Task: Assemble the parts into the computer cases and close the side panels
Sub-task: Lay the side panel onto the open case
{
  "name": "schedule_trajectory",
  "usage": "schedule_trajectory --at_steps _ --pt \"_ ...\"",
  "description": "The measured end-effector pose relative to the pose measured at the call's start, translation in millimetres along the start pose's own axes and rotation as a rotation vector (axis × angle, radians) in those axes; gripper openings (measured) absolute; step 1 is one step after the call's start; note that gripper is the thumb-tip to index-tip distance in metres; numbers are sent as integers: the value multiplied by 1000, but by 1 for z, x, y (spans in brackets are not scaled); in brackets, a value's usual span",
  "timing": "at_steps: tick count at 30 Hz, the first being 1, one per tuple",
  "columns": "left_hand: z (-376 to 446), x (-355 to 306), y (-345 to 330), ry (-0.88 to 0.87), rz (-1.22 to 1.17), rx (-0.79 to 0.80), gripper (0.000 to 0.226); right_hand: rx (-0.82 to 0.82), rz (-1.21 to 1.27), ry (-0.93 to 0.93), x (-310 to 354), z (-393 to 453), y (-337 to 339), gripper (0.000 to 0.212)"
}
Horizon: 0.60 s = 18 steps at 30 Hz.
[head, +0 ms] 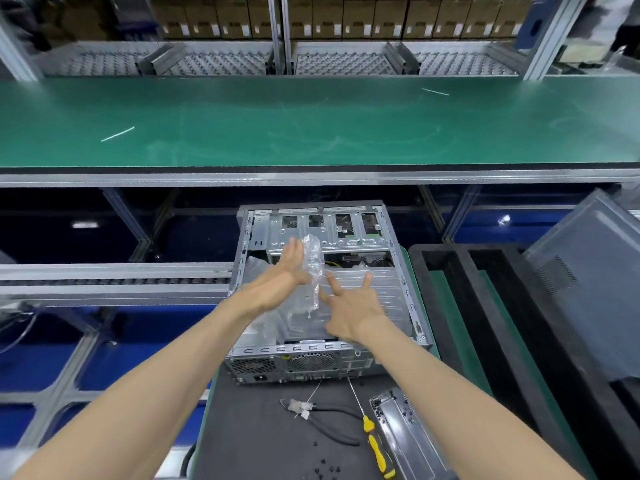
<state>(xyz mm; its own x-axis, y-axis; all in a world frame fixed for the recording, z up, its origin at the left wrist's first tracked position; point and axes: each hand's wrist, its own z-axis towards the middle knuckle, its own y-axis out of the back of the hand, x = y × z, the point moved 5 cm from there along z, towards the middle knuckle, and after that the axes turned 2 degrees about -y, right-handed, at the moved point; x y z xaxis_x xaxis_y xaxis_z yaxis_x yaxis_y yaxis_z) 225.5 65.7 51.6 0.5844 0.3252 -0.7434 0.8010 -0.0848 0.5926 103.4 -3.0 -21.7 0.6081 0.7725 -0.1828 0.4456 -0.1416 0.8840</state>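
I see the open grey sheet-metal computer case (398, 289) lying on its side on the dark mat, its near rear panel facing me, with a crumpled clear plastic bag (313, 268) over its middle. The bag looks light, limp and slippery (best pinched at a bunched fold). It stands between my left hand (287, 268), fingers straight against its left side, and my right hand (349, 303), fingers spread and gripping nothing, just right of it.

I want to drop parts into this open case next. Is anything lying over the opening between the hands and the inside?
Yes. Clear plastic wrap lies across the open computer case, covering much of the interior. The left hand and right hand are both at it, fingers spread. The drive cage end looks uncovered.
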Motion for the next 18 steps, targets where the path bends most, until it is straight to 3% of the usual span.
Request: schedule_trajectory --at_steps 4,10,18 --pt "16 -7 -35 -30 178 -24 101 -38 12 25 2 -5 -1 70" --pt "38 8 -67 34 427 -99 70 -85 100 20 0 -8 -4 64" --pt "48 18 -67 166 505 -57 69 -62 316 -13 -5 -20 2 68"
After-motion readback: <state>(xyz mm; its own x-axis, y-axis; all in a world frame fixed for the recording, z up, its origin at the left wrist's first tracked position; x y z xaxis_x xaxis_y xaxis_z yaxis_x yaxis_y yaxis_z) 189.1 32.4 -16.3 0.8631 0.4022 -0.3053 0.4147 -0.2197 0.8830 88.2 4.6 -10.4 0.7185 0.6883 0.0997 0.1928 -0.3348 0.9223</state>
